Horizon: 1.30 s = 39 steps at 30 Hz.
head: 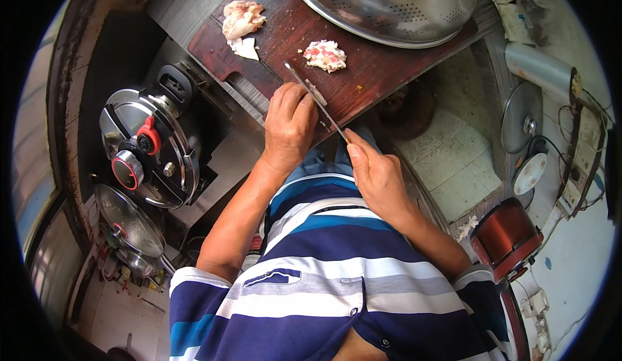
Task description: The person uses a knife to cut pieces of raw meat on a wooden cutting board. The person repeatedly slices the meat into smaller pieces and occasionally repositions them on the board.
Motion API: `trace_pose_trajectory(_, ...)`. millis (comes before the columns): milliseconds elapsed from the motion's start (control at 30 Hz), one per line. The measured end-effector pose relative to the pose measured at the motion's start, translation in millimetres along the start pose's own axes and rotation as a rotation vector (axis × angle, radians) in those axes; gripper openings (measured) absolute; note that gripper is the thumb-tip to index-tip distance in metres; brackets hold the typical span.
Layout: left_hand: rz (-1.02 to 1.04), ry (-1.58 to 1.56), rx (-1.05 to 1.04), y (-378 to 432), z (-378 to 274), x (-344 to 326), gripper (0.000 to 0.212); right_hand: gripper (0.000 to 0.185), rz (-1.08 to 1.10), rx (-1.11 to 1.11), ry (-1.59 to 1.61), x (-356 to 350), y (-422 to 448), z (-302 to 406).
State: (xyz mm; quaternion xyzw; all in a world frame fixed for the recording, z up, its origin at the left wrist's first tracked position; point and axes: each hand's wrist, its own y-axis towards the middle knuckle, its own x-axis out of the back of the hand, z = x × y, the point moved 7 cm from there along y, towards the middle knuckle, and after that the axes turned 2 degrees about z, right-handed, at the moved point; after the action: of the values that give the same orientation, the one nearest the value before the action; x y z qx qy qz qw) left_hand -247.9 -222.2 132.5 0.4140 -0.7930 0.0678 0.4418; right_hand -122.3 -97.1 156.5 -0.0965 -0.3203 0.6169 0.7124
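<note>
My right hand (376,171) grips the handle of a kitchen knife (323,106), its blade seen edge-on and slanting up to the left. Close beside the blade, my left hand (291,118) bends its fingers down at the near edge of the dark red wooden cutting board (272,45). Whatever lies beneath those fingers is hidden. A thin strip of pale meat (317,92) lies along the blade's right side. Farther up the board sits a small heap of chopped pink and white meat (325,55). Larger pieces of raw meat (243,18) rest at the board's upper left.
A perforated steel colander (388,6) covers the board's far right. Left of the counter stand a pressure cooker (150,147) and a glass-lidded pan (131,220). At right are a red-brown pot (505,237) and a glass lid (522,118) near wiring.
</note>
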Motion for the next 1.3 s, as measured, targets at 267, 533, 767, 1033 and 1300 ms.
trace_pose_trajectory(267, -0.018, 0.008, 0.025, 0.6, -1.4, -0.8, 0.031, 0.039, -0.049, 0.065, -0.066, -2.3, 14.6, 8.1)
trace_pose_trajectory(533, -0.082, -0.055, 0.047, 1.4, 0.8, 4.9, 0.027, 0.040, -0.067, -0.025, -0.002, 12.3, -2.3, -10.7)
trace_pose_trajectory(767, 0.005, 0.013, -0.021, -0.3, 2.9, 5.2, 0.029, 0.042, -0.032, 0.034, -0.021, 4.5, -9.5, -3.8)
trace_pose_trajectory(1033, -0.004, 0.033, -0.041, -1.2, 2.9, -0.6, 0.032, 0.039, -0.058, 0.076, -0.066, -2.9, 9.6, 9.4)
trace_pose_trajectory(1300, -0.045, 0.037, 0.003, -1.5, 2.7, -0.4, 0.031, 0.038, -0.066, 0.034, -0.043, -0.2, 7.9, 2.6)
